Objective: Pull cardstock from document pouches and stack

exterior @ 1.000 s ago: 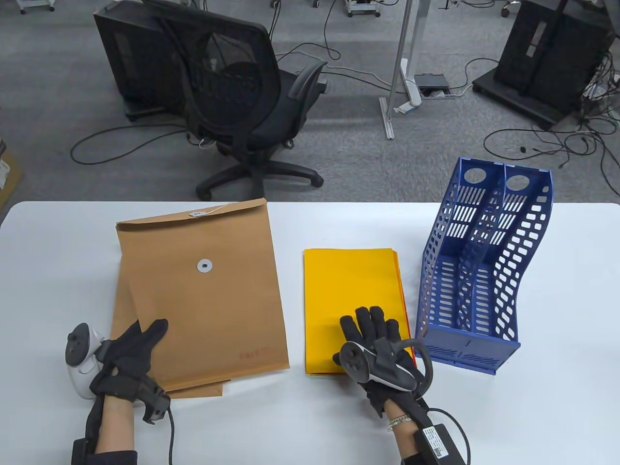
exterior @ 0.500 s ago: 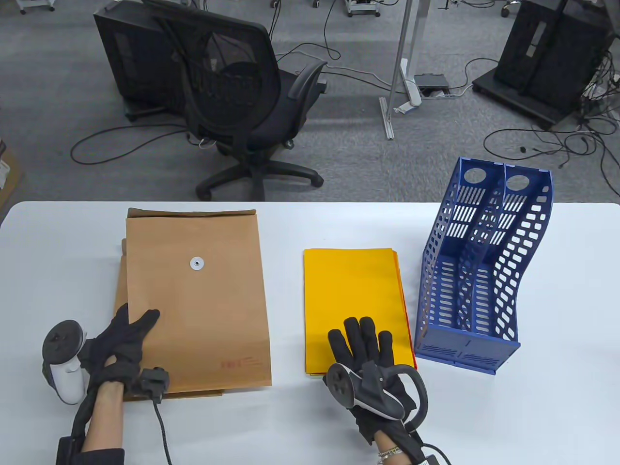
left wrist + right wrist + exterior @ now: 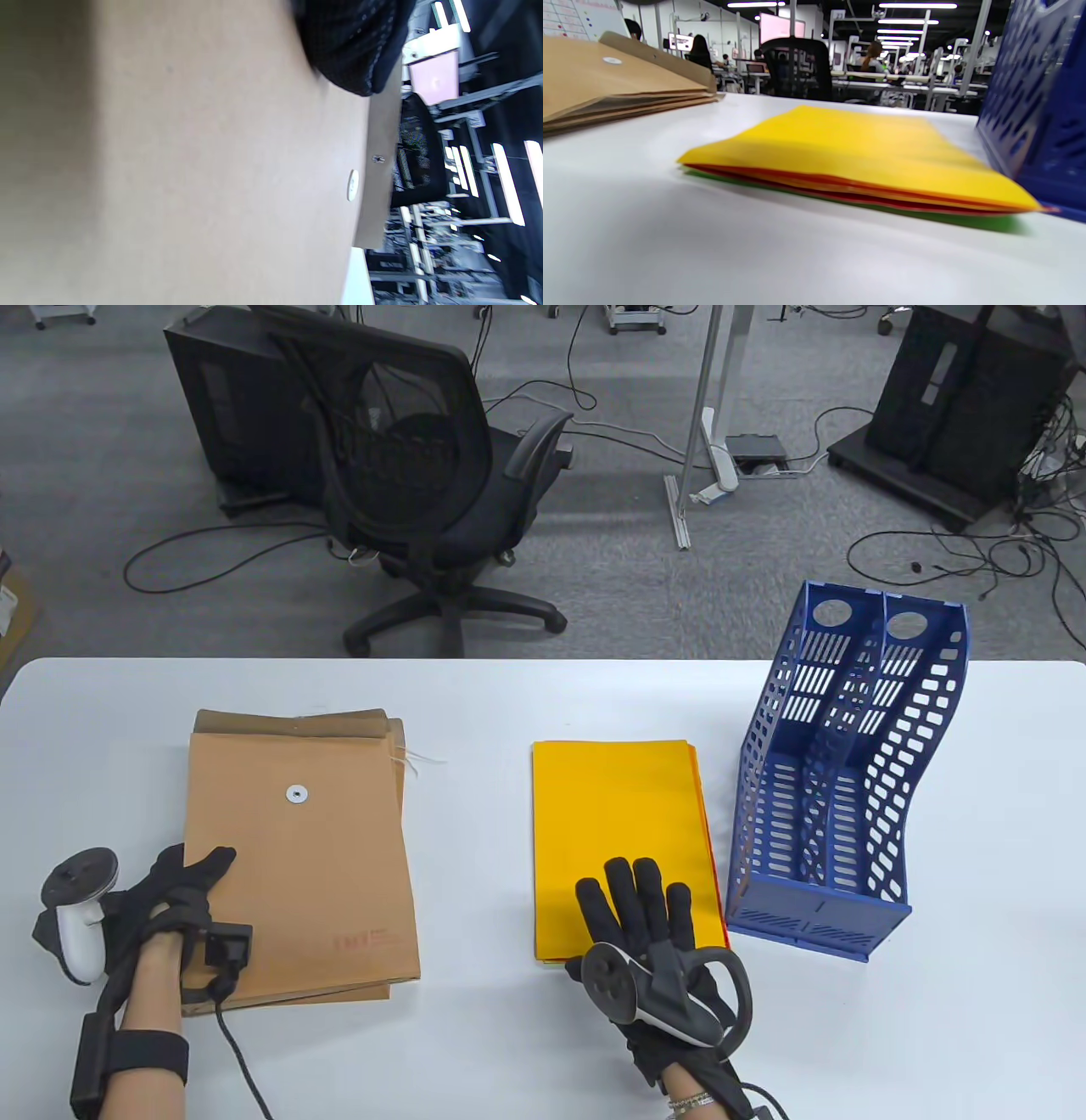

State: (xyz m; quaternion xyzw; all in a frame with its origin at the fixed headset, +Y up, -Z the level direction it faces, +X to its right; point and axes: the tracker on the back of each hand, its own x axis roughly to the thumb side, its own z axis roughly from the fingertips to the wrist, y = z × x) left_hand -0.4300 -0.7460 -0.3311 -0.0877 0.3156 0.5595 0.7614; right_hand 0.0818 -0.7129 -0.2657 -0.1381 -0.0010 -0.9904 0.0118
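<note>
A stack of brown document pouches (image 3: 297,857) lies on the left of the white table (image 3: 509,695); the top one shows a white button clasp (image 3: 297,794). My left hand (image 3: 182,891) grips the top pouch at its near left edge, thumb on top; the pouch fills the left wrist view (image 3: 212,169). A cardstock stack (image 3: 619,814), yellow on top with red and green below, lies mid-table and shows in the right wrist view (image 3: 865,156). My right hand (image 3: 640,903) rests flat, fingers spread, on its near edge.
A blue plastic magazine file (image 3: 836,789) lies on its back just right of the cardstock, also in the right wrist view (image 3: 1043,97). A black office chair (image 3: 424,475) stands beyond the table's far edge.
My left hand has drawn the top pouch left and toward me and squared it onto the pouch stack. My right hand has slid back a little on the cardstock.
</note>
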